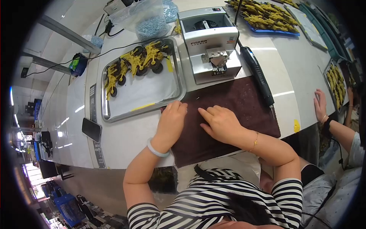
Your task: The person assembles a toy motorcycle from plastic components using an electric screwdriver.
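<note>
My left hand [172, 119] rests at the left edge of a dark maroon mat [240, 101], near the corner of a metal tray [182, 82]. Its fingers are curled together, and whatever they may hold is hidden. Over the middle of the mat is my right hand [222, 123], index finger stretched forward and thumb apart, with nothing visible in it. A tiny pale piece, perhaps a screw [198, 98], lies on the mat between and beyond both hands. Yellow parts with black wheels [137, 61] sit on white paper in the tray.
A grey-white screw feeder [209, 44] stands behind the mat. A black electric screwdriver [256, 70] lies along its right side. A phone [92, 129] is at the left. Bags of small screws [150, 27] and a blue tray of yellow parts [267, 17] stand farther back. A co-worker's hand [320, 104] is at right.
</note>
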Available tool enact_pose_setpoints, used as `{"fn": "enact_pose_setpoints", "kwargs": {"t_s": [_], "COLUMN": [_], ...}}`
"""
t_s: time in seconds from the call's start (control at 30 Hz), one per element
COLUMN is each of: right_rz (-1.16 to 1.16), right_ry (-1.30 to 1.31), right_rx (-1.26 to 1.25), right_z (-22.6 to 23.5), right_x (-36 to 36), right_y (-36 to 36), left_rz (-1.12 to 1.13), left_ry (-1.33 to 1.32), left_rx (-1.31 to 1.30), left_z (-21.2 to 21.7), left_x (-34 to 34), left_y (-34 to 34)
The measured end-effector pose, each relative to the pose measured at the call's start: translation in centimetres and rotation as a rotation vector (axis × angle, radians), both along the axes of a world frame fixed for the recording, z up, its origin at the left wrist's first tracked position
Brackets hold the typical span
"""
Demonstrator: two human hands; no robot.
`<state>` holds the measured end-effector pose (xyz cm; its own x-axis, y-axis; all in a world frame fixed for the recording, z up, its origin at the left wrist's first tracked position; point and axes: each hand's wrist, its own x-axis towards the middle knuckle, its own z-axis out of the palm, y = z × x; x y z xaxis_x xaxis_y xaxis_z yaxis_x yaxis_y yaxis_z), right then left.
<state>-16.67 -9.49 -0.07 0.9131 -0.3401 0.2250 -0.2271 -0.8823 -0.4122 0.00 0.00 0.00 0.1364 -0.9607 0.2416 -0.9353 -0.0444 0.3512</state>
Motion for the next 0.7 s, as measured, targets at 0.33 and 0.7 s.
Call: {"fn": "enact_pose_setpoints", "kwargs": {"t_s": [0.33,0.7], "right_rz": [0.03,0.046], "right_ry": [-0.055,-0.183], "right_rx": [0.107,0.116], "right_z": [-0.5,-1.0], "right_x": [0.2,-0.1], "right_y": [-2.0,-2.2], "left_rz": [-0.054,0.11], "left_ry": [-0.078,0.168], "left_rx": [-0.093,-0.054], "left_z": [-1.2,1.4], "left_x": [-0.8,-0.1], "left_y": [-2.7,-1.9]}}
